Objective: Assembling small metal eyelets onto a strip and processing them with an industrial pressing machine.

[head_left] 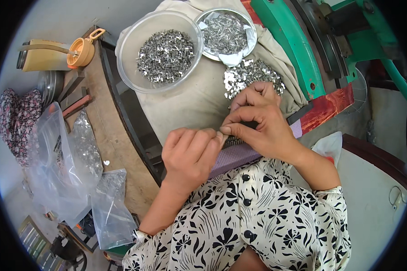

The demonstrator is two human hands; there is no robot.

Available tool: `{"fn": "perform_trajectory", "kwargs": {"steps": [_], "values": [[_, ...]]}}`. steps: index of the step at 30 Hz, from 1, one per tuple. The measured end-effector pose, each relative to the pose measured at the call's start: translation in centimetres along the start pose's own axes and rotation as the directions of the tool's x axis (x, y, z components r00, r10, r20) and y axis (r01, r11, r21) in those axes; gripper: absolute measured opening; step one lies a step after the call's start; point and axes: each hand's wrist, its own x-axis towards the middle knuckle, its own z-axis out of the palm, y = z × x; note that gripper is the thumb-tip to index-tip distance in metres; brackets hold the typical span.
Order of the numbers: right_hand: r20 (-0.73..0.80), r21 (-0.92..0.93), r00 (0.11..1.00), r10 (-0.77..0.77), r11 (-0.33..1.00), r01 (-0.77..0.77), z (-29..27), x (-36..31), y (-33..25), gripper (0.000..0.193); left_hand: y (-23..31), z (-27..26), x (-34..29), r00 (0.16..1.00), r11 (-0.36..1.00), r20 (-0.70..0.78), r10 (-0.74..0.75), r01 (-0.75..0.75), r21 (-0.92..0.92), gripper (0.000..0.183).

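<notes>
The person's two hands meet low over the pale cloth [167, 113], near its front edge, just above a purple strip [239, 159]. The right hand [269, 128] has its thumb and forefinger brought together at the tips in a fine pinch, the forefinger arched so that a gap shows behind it; its other fingers are bent and lean toward the heap. The left hand [185, 156] is curled loosely, fingers folded side by side, its forefinger tip pressed up against the right hand's pinch. Its thumb is mostly hidden from me. Whatever sits between those fingertips is too small to make out, so I cannot tell what is held.

Just beyond the right hand, toward the cloth's right edge, lies the heap of shiny metal bits [233, 83]. At the cloth's far left corner stands a clear plastic tub [126, 70] with small metal pieces [165, 56] inside. Beside it, along the far edge, is a metal bowl [254, 39] of thin silvery pieces [226, 34], with some white lining showing. A green machine [285, 49] rises past the cloth's right edge. On the left, clear plastic bags [108, 214] lie along the outer edge of the wooden table [131, 183].
</notes>
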Motion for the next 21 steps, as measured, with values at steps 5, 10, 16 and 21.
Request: {"fn": "perform_trajectory", "kwargs": {"steps": [5, 10, 16, 21], "values": [[-0.083, -0.259, 0.981, -0.175, 0.954, 0.148, 0.9, -0.2, 1.0, 0.013, 0.2, -0.1, -1.4, 0.95, 0.953, 0.207, -0.232, 0.265, -0.146, 0.011], [-0.055, -0.416, 0.963, -0.264, 0.883, 0.219, 2.1, -0.9, 3.0, 0.014, 0.4, -0.3, -4.2, 0.86, 0.82, 0.276, -0.429, 0.499, -0.281, 0.014], [-0.056, -0.408, 0.969, -0.239, 0.892, 0.196, 1.6, -0.3, 2.7, 0.011, 0.6, 0.1, -4.8, 0.81, 0.727, 0.278, -0.516, 0.586, -0.357, 0.017], [-0.098, -0.327, 0.983, -0.155, 0.938, 0.115, -0.5, -0.5, 2.4, 0.011, -0.3, 0.2, -2.8, 0.787, 0.694, 0.366, -0.497, 0.614, -0.376, 0.019]]}}
